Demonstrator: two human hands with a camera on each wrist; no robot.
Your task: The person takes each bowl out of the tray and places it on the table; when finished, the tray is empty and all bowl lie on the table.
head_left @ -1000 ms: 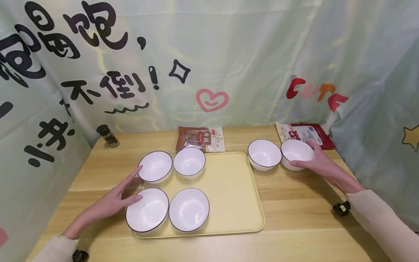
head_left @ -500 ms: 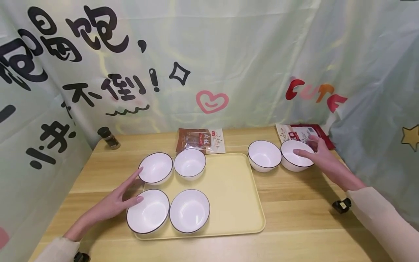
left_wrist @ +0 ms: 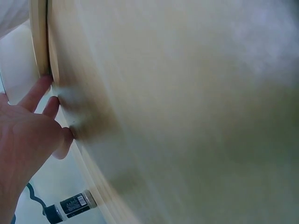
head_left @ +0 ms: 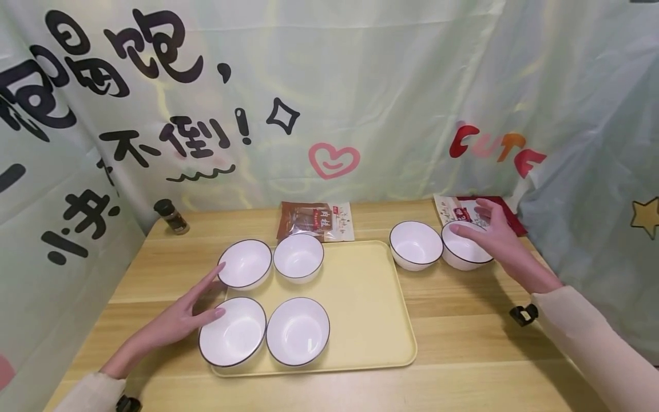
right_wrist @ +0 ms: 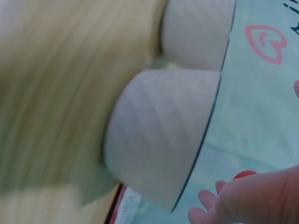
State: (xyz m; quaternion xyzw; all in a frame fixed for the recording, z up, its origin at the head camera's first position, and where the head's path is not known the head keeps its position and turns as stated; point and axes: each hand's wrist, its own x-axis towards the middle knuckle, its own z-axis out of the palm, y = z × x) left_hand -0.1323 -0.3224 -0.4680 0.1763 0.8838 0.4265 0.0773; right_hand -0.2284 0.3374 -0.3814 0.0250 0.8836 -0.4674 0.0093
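My left hand [head_left: 172, 321] lies at the left end of the yellow tray [head_left: 368, 303], fingers extended. Its index fingertip is at the rim of the back-left white bowl [head_left: 244, 264], and its thumb reaches over the rim of the front-left bowl [head_left: 233, 332]. Two more bowls stand beside these, one at the back [head_left: 298, 257] and one at the front [head_left: 298, 332]. To the right of the tray, my right hand [head_left: 501, 237] hovers over the rightmost bowl [head_left: 463, 252] with spread fingers, holding nothing. In the right wrist view that bowl [right_wrist: 159, 130] stands apart from the fingers.
Another white bowl [head_left: 416, 246] stands left of the rightmost one, at the tray's back-right corner. A brown spice packet [head_left: 309, 220] lies behind the tray, a red-and-white packet [head_left: 507, 214] behind the right bowls. A dark-capped jar [head_left: 171, 217] lies at the back left, before the curtain [head_left: 401, 103].
My right hand has come off the rightmost bowl, rising and shifting slightly left above it. The left hand and the bowls keep their places.
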